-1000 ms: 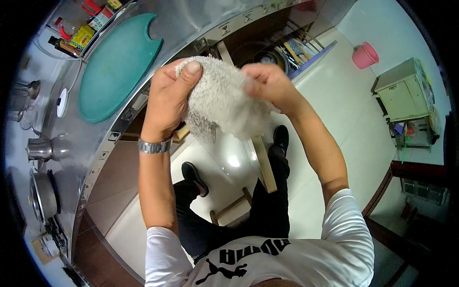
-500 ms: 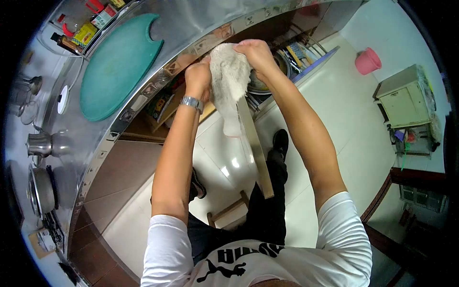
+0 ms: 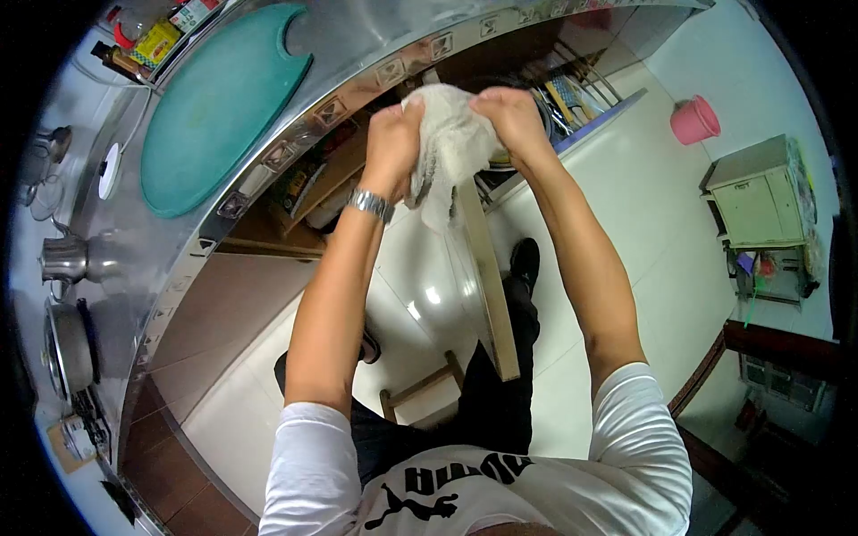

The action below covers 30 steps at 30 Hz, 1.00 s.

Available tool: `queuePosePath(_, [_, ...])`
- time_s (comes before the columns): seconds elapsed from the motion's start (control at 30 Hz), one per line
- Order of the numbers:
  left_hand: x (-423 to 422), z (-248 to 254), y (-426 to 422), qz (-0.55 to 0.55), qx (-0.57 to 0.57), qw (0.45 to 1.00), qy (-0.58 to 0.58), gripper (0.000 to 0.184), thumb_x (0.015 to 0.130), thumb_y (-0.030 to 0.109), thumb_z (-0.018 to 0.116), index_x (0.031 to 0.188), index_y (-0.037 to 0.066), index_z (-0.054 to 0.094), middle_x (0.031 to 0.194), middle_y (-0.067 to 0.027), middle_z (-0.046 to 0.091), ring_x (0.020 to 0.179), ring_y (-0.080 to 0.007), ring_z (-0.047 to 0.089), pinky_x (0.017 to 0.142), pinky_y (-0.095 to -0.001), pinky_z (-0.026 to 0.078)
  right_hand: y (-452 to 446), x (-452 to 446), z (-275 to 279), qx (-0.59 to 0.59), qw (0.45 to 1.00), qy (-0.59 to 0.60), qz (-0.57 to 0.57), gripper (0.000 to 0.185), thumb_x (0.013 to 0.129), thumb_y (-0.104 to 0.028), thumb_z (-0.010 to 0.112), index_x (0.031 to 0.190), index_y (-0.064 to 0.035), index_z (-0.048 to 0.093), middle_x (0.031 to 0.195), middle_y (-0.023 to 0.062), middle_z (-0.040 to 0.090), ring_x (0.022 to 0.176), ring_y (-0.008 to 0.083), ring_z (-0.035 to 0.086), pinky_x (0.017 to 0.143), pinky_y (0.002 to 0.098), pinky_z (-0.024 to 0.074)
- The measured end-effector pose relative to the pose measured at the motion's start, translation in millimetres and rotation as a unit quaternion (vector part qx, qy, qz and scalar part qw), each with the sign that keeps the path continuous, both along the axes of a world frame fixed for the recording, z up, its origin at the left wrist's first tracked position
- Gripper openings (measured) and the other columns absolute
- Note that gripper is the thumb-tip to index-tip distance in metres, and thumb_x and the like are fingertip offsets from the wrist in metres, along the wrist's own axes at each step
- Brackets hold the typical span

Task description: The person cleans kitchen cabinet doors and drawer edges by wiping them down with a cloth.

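A light grey, fuzzy cloth hangs bunched between my two hands, in front of the open cabinet under the counter. My left hand, with a metal watch on its wrist, is closed on the cloth's left edge. The cloth's upper right side is pinched in my right hand. Below the cloth, its loose end dangles beside the top of an open cabinet door, seen edge-on.
On the steel counter lies a green cutting board. A pulled-out rack with utensils is at the right of the cabinet. A wooden stool stands between my legs. Farther right are a pink bucket and a green cabinet.
From spread wide, the cloth has become narrower and more bunched. Both hands first moved up toward the cabinet, and my left hand shifted right. The view has turned slightly.
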<state>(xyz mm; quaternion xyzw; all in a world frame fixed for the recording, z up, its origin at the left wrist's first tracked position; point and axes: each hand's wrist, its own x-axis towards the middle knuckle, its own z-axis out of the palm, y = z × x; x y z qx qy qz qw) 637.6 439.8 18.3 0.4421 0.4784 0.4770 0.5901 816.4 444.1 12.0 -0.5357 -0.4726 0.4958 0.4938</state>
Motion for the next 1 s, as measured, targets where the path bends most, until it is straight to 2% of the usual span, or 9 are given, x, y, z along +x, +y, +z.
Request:
queuePosePath(0.17, [6.7, -23.6, 58.1, 0.058, -0.057, 0.997, -0.012, 0.032, 0.093, 0.024, 0.048, 0.086, -0.006, 0.058, 0.084, -0.0106, 0.062, 0.07, -0.0193, 0.058, 0.062, -0.0339, 0.046, 56.0, -22.9, -3.6, 0.08, 0.99, -0.052, -0.105, 0.017, 0.074, -0.014, 0.066, 0.069, 0.0021, 0.065, 0.064, 0.0053, 0.062, 0.055, 0.0133, 0.053, 0.054, 0.0291, 0.0416])
queuePosePath(0.23, [6.9, -7.9, 57.0, 0.038, -0.174, 0.98, 0.093, 0.034, 0.093, 0.027, 0.047, 0.088, -0.005, 0.059, 0.085, -0.0097, 0.063, 0.072, -0.0193, 0.059, 0.065, -0.0325, 0.047, 48.8, -25.8, 1.2, 0.061, 0.995, -0.034, -0.067, 0.017, 0.073, -0.014, 0.066, 0.071, 0.0031, 0.065, 0.066, 0.0063, 0.063, 0.059, 0.0133, 0.053, 0.057, 0.0295, 0.0422])
queuePosePath(0.33, [-7.5, -1.1, 9.7, -0.048, -0.119, 0.99, -0.066, 0.033, 0.093, 0.026, 0.047, 0.09, -0.004, 0.06, 0.085, -0.0095, 0.063, 0.073, -0.0176, 0.06, 0.066, -0.0309, 0.048, 7.3, -12.1, -0.4, 0.05, 0.996, -0.074, -0.006, 0.013, 0.077, -0.01, 0.061, 0.075, 0.0019, 0.065, 0.071, 0.0034, 0.061, 0.063, 0.0109, 0.053, 0.058, 0.0246, 0.0413])
queuePosePath(0.47, [-11.9, -0.2, -25.4, -0.063, -0.101, 0.991, -0.058, 0.029, 0.092, 0.023, 0.052, 0.081, -0.002, 0.062, 0.076, -0.0054, 0.063, 0.068, -0.0109, 0.055, 0.061, -0.0276, 0.045, -28.0, -4.6, -1.1, -0.005, 0.999, -0.006, 0.043, 0.01, 0.077, -0.01, 0.06, 0.078, -0.0003, 0.065, 0.071, 0.0018, 0.06, 0.061, 0.0105, 0.053, 0.057, 0.0244, 0.0411])
queuePosePath(0.6, [4.5, -5.4, 26.8, 0.024, -0.094, 0.994, -0.049, 0.034, 0.09, 0.028, 0.052, 0.085, -0.005, 0.06, 0.08, -0.0111, 0.062, 0.069, -0.0177, 0.057, 0.064, -0.0314, 0.046, 32.5, -10.9, -10.2, 0.066, 0.994, -0.075, -0.042, 0.011, 0.077, -0.01, 0.062, 0.074, 0.0005, 0.064, 0.069, 0.0025, 0.06, 0.061, 0.0111, 0.053, 0.057, 0.0247, 0.0411])
queuePosePath(0.67, [1.4, -21.2, 68.6, -0.04, -0.148, 0.983, 0.097, 0.035, 0.093, 0.026, 0.045, 0.096, -0.005, 0.059, 0.094, -0.0169, 0.063, 0.08, -0.0225, 0.063, 0.071, -0.0372, 0.049, 52.2, -23.3, 1.7, 0.084, 0.988, -0.101, -0.083, 0.011, 0.076, -0.01, 0.063, 0.077, 0.0014, 0.065, 0.071, 0.0038, 0.061, 0.062, 0.0122, 0.055, 0.059, 0.0248, 0.0424])
queuePosePath(0.7, [2.1, -21.2, 66.0, -0.037, -0.15, 0.983, 0.095, 0.035, 0.093, 0.026, 0.045, 0.096, -0.005, 0.059, 0.094, -0.0169, 0.063, 0.08, -0.0225, 0.063, 0.071, -0.0372, 0.049, 57.1, -24.4, -2.3, 0.083, 0.988, -0.102, -0.079, 0.011, 0.076, -0.01, 0.063, 0.077, 0.0014, 0.065, 0.071, 0.0038, 0.061, 0.062, 0.0122, 0.055, 0.059, 0.0248, 0.0424])
queuePosePath(0.77, [6.7, -18.7, 60.1, -0.019, -0.16, 0.979, -0.124, 0.032, 0.093, 0.023, 0.044, 0.098, -0.004, 0.06, 0.095, -0.0151, 0.064, 0.08, -0.0198, 0.062, 0.069, -0.0344, 0.05, 61.5, -24.6, -18.3, 0.055, 0.996, 0.033, -0.069, 0.015, 0.074, -0.012, 0.064, 0.076, 0.0032, 0.066, 0.071, 0.0085, 0.064, 0.065, 0.0161, 0.057, 0.061, 0.0296, 0.0433])
queuePosePath(1.0, [-15.7, -16.2, -10.1, -0.103, -0.091, 0.989, -0.061, 0.035, 0.092, 0.028, 0.05, 0.085, -0.005, 0.061, 0.086, -0.0112, 0.062, 0.079, -0.0143, 0.054, 0.073, -0.029, 0.044, -18.5, -13.4, -0.2, -0.023, 0.998, 0.062, 0.002, 0.011, 0.076, -0.008, 0.06, 0.076, 0.0011, 0.065, 0.07, 0.004, 0.062, 0.064, 0.0111, 0.054, 0.058, 0.0251, 0.0414])
